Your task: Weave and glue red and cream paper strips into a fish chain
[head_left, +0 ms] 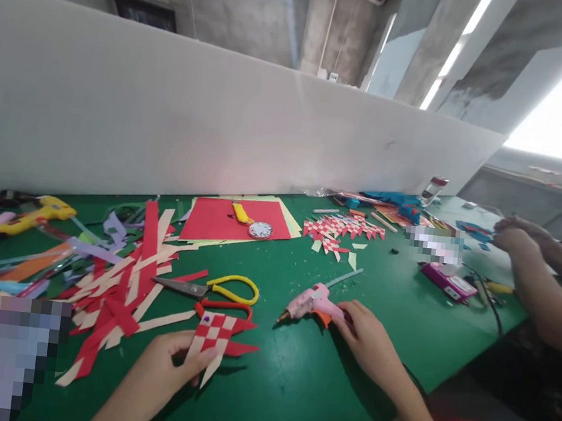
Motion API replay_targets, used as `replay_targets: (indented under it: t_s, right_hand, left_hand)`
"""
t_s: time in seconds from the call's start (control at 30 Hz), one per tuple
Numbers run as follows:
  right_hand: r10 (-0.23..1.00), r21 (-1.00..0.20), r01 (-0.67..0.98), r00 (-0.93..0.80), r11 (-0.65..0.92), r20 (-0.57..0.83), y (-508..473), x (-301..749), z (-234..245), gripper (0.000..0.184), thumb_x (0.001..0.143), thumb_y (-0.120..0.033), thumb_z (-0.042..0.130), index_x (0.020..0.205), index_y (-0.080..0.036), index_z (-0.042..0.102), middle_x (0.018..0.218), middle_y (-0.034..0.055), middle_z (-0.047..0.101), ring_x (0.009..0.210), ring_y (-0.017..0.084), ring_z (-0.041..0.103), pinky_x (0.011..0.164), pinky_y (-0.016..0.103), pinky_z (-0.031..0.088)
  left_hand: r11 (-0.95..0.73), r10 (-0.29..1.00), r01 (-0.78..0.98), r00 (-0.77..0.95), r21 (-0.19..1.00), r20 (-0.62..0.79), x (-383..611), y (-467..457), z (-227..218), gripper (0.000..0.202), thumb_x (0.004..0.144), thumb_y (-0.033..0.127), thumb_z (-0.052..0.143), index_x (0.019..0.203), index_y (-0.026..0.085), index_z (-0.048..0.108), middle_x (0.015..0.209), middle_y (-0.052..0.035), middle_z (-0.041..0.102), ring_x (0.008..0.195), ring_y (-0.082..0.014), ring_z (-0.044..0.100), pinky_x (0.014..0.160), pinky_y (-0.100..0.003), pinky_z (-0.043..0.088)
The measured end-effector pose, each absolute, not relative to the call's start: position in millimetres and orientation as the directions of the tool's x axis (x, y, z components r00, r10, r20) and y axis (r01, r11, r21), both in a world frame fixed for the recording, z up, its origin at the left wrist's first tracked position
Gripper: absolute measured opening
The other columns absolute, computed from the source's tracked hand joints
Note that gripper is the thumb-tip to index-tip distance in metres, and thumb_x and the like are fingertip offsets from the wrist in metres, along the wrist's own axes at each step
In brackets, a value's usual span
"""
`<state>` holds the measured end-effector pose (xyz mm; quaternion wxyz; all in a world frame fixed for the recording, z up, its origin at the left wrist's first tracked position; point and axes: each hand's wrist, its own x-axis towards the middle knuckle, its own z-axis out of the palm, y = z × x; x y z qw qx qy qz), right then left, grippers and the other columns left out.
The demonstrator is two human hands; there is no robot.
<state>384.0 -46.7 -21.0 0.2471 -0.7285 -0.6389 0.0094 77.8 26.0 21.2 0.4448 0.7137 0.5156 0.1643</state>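
Note:
Low over the green table, my left hand [172,363] pinches a small woven paper fish [214,332] in red and cream checks, with pointed strip ends and a dark eye dot. My right hand [370,340] is closed round the handle of a pink hot glue gun [310,302], its nozzle pointing left and a clear glue stick poking from the rear. Scissors [195,288] with one yellow and one red handle loop lie just beyond the fish. Left of them is a heap of red and cream paper strips [127,281].
Red sheets [210,220] carry a yellow cutter [242,213] and a round dial [260,230]. Several checked paper pieces [339,229] lie farther back. A yellow glue gun [37,215] sits left. At right are a purple box [448,283], a cable and another person's hands [512,231]. A white partition [220,124] stands behind.

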Motion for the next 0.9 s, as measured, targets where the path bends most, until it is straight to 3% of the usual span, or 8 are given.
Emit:
replay_targets:
  t_s: [0.23, 0.37, 0.5, 0.67, 0.8, 0.9]
  right_hand:
    - [0.904, -0.532, 0.843, 0.284, -0.077, 0.320, -77.0, 402.7, -15.8, 0.025, 0.091, -0.038, 0.038, 0.095, -0.021, 0.055, 0.085, 0.0056, 0.059, 0.075, 0.018, 0.059, 0.068, 0.030, 0.048]
    - [0.816, -0.459, 0.868, 0.398, -0.187, 0.420, -89.1, 400.9, -0.8, 0.027, 0.089, -0.043, 0.039, 0.098, -0.022, 0.052, 0.091, 0.0080, 0.057, 0.077, 0.020, 0.058, 0.068, 0.032, 0.047]
    - [0.814, -0.379, 0.900, 0.380, -0.216, 0.439, -75.9, 412.9, -9.4, 0.027, 0.090, -0.042, 0.038, 0.100, -0.021, 0.051, 0.093, 0.0091, 0.056, 0.077, 0.021, 0.057, 0.068, 0.033, 0.046]
    - [0.883, -0.291, 0.933, 0.309, -0.210, 0.354, -38.3, 463.7, -28.0, 0.027, 0.088, -0.037, 0.038, 0.093, -0.017, 0.055, 0.085, 0.0087, 0.057, 0.073, 0.020, 0.056, 0.069, 0.032, 0.045]
    - [0.984, -0.135, 0.977, 0.171, -0.165, 0.038, 1.3, 495.7, 2.1, 0.021, 0.084, -0.029, 0.045, 0.081, -0.017, 0.062, 0.082, 0.0083, 0.062, 0.072, 0.018, 0.059, 0.067, 0.028, 0.044]
    - [0.983, -0.096, 0.981, 0.175, -0.169, 0.055, 49.4, 497.6, 32.7, 0.024, 0.087, -0.025, 0.042, 0.086, -0.015, 0.063, 0.084, 0.0097, 0.064, 0.077, 0.019, 0.059, 0.070, 0.030, 0.044]
  left_hand:
    - [-0.065, 0.895, 0.571, 0.395, 0.818, -0.205, 75.5, 29.2, 20.4, 0.042, 0.072, 0.053, 0.048, 0.046, 0.019, 0.047, 0.050, 0.0024, 0.050, 0.051, -0.0135, 0.044, 0.054, -0.022, 0.036]
    - [-0.047, 0.908, 0.567, 0.367, 0.822, -0.201, 77.2, 27.9, 21.0, 0.043, 0.070, 0.055, 0.050, 0.046, 0.020, 0.048, 0.050, 0.0021, 0.051, 0.052, -0.0141, 0.046, 0.054, -0.022, 0.037]
    - [-0.048, 0.895, 0.569, 0.390, 0.821, -0.218, 76.2, 28.8, 17.6, 0.044, 0.069, 0.056, 0.052, 0.045, 0.019, 0.050, 0.050, 0.0017, 0.052, 0.052, -0.0143, 0.046, 0.055, -0.022, 0.039]
    - [-0.033, 0.919, 0.546, 0.345, 0.837, -0.188, 76.4, 28.7, 13.2, 0.042, 0.069, 0.056, 0.052, 0.049, 0.019, 0.053, 0.057, 0.0007, 0.056, 0.058, -0.0159, 0.049, 0.058, -0.022, 0.042]
    - [-0.005, 0.907, 0.541, 0.357, 0.841, -0.224, 74.1, 34.2, 4.3, 0.043, 0.068, 0.058, 0.054, 0.052, 0.018, 0.058, 0.060, 0.0001, 0.060, 0.061, -0.0175, 0.053, 0.060, -0.022, 0.044]
    - [0.039, 0.897, 0.507, 0.362, 0.861, -0.253, 70.5, 38.8, -3.0, 0.043, 0.067, 0.059, 0.055, 0.060, 0.017, 0.064, 0.066, -0.0007, 0.064, 0.068, -0.0194, 0.056, 0.062, -0.023, 0.045]
